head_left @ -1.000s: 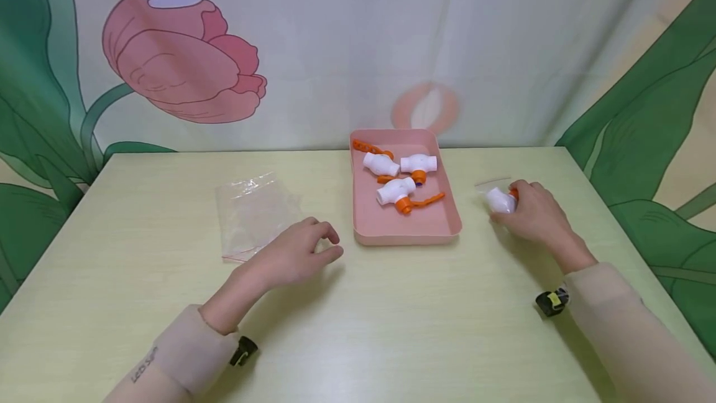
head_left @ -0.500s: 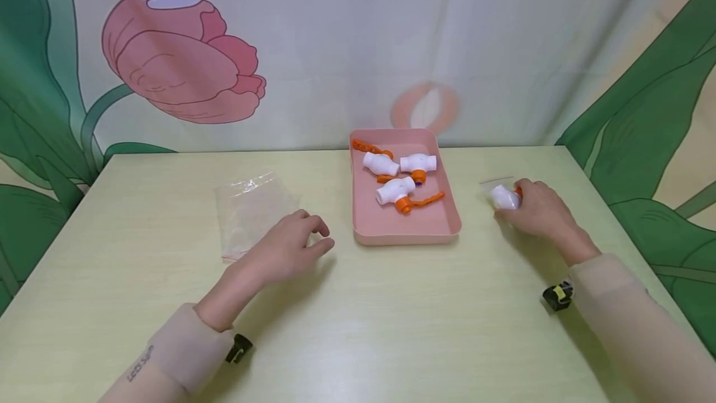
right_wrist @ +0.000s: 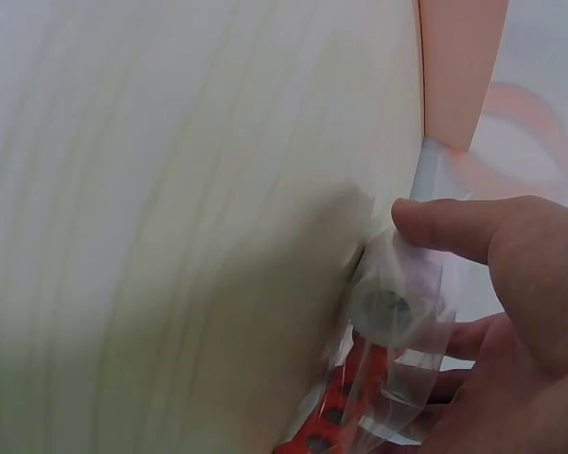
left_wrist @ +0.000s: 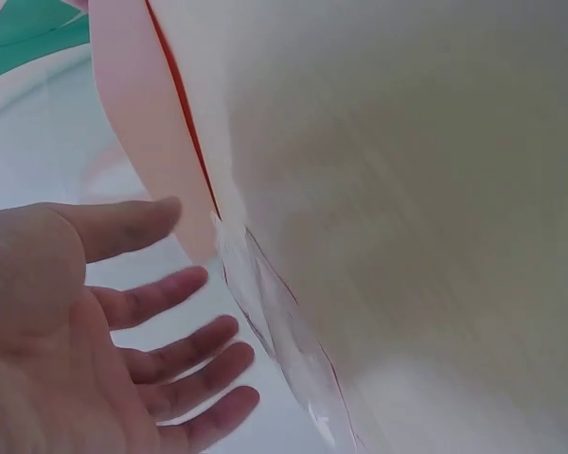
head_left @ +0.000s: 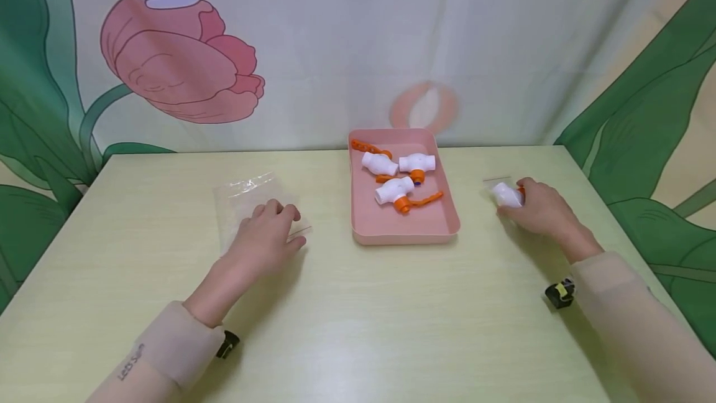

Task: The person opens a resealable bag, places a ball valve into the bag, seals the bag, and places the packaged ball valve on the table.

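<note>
Plastic bags: left, flat on the worktop; left hand above, fingers relaxed, holding nothing; pinching one edge seems best.
Bagged valve: right, gripped by the right hand; holding its body looks surer than loose plastic.
Pink tray: far middle; three white valves with orange handles.

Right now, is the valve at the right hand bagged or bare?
Bagged: clear plastic surrounds the white valve in the right wrist view.

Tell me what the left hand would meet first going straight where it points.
The left hand would likely meet the clear plastic bags first; they lie below and just ahead of it, though depth is unclear.
</note>
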### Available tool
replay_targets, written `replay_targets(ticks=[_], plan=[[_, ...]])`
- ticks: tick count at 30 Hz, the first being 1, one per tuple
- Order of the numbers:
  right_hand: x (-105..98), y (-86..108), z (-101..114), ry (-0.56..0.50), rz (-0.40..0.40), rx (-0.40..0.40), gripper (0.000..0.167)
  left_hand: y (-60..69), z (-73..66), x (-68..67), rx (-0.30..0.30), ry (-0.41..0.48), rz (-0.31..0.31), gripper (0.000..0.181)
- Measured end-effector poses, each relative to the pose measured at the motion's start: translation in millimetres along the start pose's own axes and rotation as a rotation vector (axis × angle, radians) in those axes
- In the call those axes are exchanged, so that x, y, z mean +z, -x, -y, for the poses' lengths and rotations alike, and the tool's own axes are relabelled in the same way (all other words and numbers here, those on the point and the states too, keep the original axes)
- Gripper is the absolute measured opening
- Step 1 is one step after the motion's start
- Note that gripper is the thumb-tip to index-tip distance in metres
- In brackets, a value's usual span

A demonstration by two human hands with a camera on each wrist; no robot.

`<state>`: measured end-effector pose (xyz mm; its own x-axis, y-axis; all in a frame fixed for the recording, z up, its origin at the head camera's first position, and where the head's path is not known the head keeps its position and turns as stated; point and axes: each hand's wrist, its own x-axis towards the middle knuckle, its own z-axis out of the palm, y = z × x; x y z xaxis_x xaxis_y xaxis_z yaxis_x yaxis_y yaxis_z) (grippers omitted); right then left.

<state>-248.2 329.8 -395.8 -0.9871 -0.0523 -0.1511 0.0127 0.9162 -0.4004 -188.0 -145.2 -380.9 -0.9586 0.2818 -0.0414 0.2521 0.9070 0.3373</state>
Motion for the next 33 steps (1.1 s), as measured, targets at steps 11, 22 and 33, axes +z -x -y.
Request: replay_targets(ticks=[11, 22, 33], plan=[[0.3, 3.0, 7.2, 0.042, 0.026, -0.028, 0.086, -2.3, 8.7, -5.6, -0.066, -0.069, 0.033, 0.038], [-3.9, 14.0, 30.2, 0.052, -0.030, -0.076, 0.079, -5.5, 11.5, -6.8, -0.081, -0.024, 0.069, 0.024], [-1.4, 24.7, 64.1, 0.055, -0.090, -0.196, 0.068, -9.6, 11.2, -6.8, -0.068, 0.006, -0.003, 0.016]])
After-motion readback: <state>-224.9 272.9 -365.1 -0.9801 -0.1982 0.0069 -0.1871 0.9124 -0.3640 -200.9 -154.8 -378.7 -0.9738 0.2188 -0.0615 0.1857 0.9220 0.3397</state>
